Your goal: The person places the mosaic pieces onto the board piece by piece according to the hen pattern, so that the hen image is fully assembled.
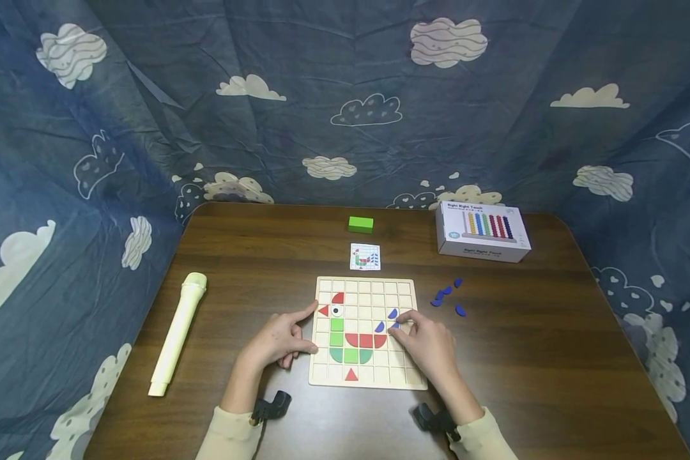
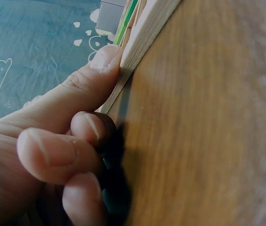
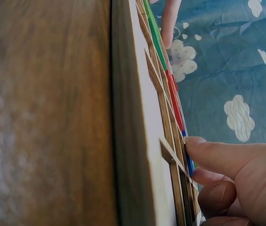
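A square wooden grid board bears a bird-like pattern of red, green and blue pieces and a round eye piece. My left hand touches the board's left edge with spread thumb and index finger, the other fingers curled beneath. Over the board's right half, my right hand pinches a small blue piece between thumb and index finger, low at the grid. Two blue segment pieces lie near these fingertips: an upper blue piece and a lower blue piece. In the right wrist view the thumb tip meets the blue piece.
Several loose blue pieces lie right of the board. Behind it are a pattern card and a green block. A white box stands at the back right. At the left lies a cream-coloured tube.
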Available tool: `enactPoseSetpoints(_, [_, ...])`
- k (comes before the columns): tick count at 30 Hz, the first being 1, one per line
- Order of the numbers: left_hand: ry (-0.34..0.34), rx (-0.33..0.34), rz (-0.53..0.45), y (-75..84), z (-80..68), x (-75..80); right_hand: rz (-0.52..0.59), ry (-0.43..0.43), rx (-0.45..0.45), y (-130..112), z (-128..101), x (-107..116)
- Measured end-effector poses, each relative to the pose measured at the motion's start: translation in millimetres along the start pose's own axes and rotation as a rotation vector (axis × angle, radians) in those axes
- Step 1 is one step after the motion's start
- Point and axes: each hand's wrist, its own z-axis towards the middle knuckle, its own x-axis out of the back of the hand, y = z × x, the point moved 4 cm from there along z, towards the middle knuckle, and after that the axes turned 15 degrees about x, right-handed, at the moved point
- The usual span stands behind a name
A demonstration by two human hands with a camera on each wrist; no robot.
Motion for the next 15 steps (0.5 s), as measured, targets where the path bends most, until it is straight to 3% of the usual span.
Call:
enactPoseSetpoints(5, [0.005, -0.004, 0.005, -1.0, 0.2, -0.8, 0.091, 0.030, -0.008, 6.3, -0.3, 4.1])
enactPoseSetpoints(9, [0.008, -0.004, 0.012, -1.0, 0.7, -0.8, 0.173, 0.100, -0.027, 21.5, 0.1, 21.8])
enactPoseSetpoints(15, [0.006, 0.000, 0.016, -0.9, 1.2, 0.2, 0.110, 0.164, -0.093, 56.4, 1.6, 49.3])
